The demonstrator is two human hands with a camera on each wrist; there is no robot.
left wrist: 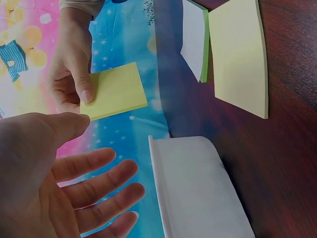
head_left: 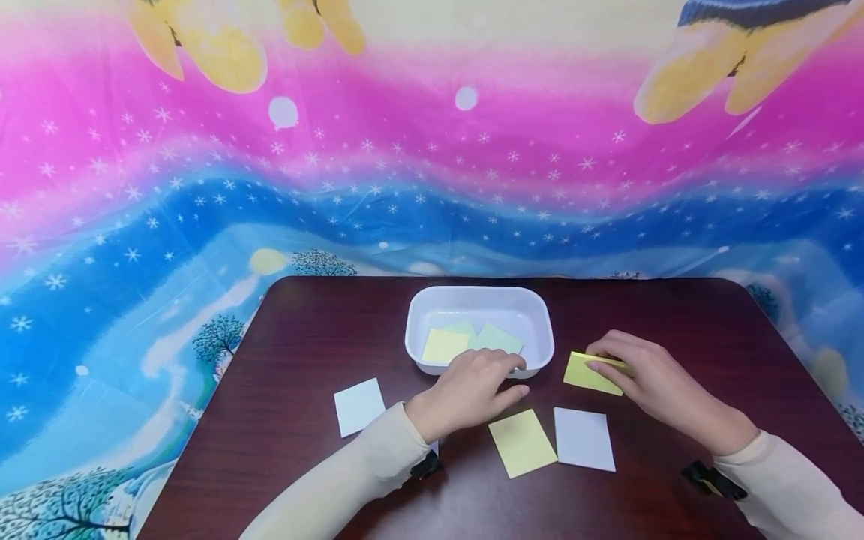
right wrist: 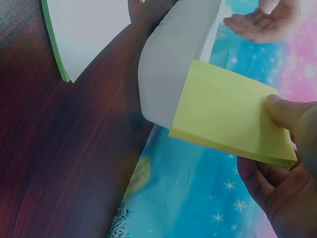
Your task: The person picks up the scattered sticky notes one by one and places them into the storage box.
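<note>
My right hand [head_left: 651,382] pinches a yellow sticky note pad [head_left: 586,373] between thumb and fingers, above the table right of the white plastic tub [head_left: 548,330]. In the right wrist view the pad [right wrist: 223,111] is tilted, with the thumb on its face. My left hand [head_left: 469,386] hovers by the tub's near rim, and the left wrist view shows its fingers [left wrist: 99,191] spread and holding nothing. Inside the tub lie a yellow pad [head_left: 445,345], a pale green pad [head_left: 501,340] and another pale green one [head_left: 463,328] partly covered.
On the dark wooden table [head_left: 324,322] lie a pale pad [head_left: 359,407] at left, a yellow pad [head_left: 523,444] in front and a white pad [head_left: 584,439] touching or nearly touching it. My left wrist mostly hides another pale piece. A colourful printed cloth [head_left: 432,165] hangs behind.
</note>
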